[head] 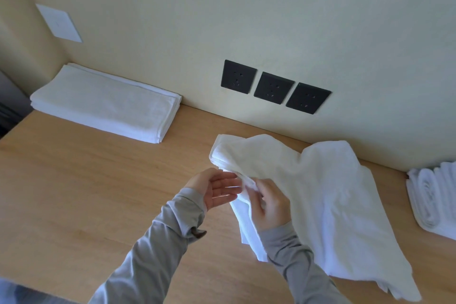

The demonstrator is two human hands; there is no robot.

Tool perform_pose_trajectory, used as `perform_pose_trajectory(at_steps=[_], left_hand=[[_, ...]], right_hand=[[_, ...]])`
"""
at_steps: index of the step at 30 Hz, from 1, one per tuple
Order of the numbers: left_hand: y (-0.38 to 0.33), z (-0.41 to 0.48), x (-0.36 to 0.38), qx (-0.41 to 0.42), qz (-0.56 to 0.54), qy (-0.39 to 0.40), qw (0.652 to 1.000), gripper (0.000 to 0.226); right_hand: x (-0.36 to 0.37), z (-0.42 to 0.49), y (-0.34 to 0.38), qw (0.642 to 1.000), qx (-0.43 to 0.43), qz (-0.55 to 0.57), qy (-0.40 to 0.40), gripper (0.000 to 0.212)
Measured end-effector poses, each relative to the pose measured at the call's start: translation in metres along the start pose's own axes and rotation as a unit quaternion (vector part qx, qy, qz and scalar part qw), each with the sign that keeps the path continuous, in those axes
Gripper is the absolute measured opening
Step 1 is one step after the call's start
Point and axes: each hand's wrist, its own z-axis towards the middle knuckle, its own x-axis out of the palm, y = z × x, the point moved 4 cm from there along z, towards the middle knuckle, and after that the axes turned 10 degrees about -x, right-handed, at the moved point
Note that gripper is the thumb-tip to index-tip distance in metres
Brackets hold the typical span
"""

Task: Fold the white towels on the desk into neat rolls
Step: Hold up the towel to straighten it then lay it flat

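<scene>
The loose white towel (320,192) lies rumpled on the table (98,192), right of centre. Its far part is bunched near the wall and its near part trails toward the table's front edge. It is not flat, so the step in hand looks like finding an edge and opening the cloth out before any rolling. To do that well, the person would likely trace the hem to a true corner, draw the cloth taut between both hands, lay it down with the edges squared and smooth out the wrinkles. A roll started on a skewed or creased base would probably come out lopsided.

The right grip (271,201) is closed on the towel, with the fingers curled over a bunched edge at the towel's left side, which seems raised a little off the table. The left grip (214,190) is spread open and holds nothing, its palm turned toward the other hand and its fingers straight. Its fingertips reach the same bunched edge, but it cannot be told whether they touch the cloth or stop just short.

Farther out, a folded stack of towels (106,103) sits at the table's far left against the wall, well apart from the hands. Rolled towels (434,200) lie at the right edge of the view. Three black sockets (271,87) are set in the wall behind.
</scene>
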Motion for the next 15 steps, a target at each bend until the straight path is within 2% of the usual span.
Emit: perform_pose_trajectory(at_steps=[2,5,8,10,15], left_hand=[[0.006,0.011,-0.002,-0.002,0.016,0.006,1.0,0.03],[0.027,0.041,-0.014,-0.02,0.067,-0.107,0.992,0.023],[0.057,0.067,-0.029,-0.069,0.111,-0.208,0.969,0.05],[0.073,0.079,-0.03,-0.068,0.107,-0.212,0.969,0.055],[0.07,0.091,-0.015,0.018,-0.04,-0.123,0.991,0.016]], right_hand=[[-0.014,0.012,-0.012,0.995,0.079,0.033,-0.052,0.013],[-0.051,0.041,-0.03,0.98,0.132,0.038,-0.147,0.023],[-0.096,0.069,-0.042,0.975,0.121,0.01,-0.188,0.028],[-0.121,0.082,-0.045,0.974,0.111,-0.022,-0.197,0.033],[-0.137,0.079,-0.051,0.976,0.11,-0.071,-0.175,0.026]])
